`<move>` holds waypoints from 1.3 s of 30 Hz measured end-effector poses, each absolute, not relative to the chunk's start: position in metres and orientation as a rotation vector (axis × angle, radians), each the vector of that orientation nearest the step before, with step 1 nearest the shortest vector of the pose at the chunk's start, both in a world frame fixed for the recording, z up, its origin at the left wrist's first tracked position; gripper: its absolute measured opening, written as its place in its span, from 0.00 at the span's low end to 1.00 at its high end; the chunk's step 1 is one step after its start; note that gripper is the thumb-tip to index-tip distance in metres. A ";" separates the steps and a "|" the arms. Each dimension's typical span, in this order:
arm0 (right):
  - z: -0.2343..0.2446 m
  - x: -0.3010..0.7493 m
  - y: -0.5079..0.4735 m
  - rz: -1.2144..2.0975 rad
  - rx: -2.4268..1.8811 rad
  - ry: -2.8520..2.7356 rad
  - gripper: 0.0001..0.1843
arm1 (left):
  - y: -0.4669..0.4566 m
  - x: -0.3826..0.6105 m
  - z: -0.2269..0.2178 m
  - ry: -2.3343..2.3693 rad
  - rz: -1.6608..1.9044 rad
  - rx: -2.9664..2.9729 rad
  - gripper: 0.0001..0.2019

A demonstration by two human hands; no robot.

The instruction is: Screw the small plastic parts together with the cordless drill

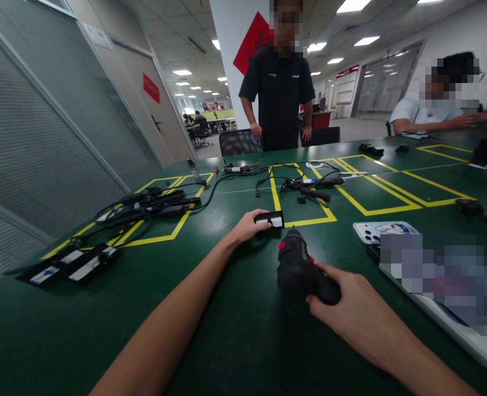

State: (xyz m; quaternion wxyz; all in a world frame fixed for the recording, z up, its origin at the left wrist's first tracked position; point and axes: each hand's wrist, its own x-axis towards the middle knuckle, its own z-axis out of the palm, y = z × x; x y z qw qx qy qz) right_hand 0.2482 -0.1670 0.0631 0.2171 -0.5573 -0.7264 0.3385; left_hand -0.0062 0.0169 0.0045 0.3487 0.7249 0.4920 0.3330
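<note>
My right hand (348,294) is wrapped round the handle of a black cordless drill (295,272) with red accents, its nose pointing away from me. Just beyond and left of the drill, my left hand (249,226) grips a small black rectangular piece with white patches (277,221) at its left end, low over the green table (226,319). The drill's tip is close to that piece's right end; whether they touch I cannot tell. Part of the piece is hidden under my left fingers.
Black cables and devices (156,203) lie on the left, near black-and-white plates (78,267). A pen-like tool (321,181) and small black parts (315,194) lie ahead, amid yellow tape outlines (309,222). A phone (386,231) is at right. A person (282,93) stands across the table.
</note>
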 end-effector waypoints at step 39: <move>0.065 0.263 -0.156 1.349 -1.282 -1.679 0.13 | 0.016 -0.007 0.003 1.221 0.873 1.792 0.24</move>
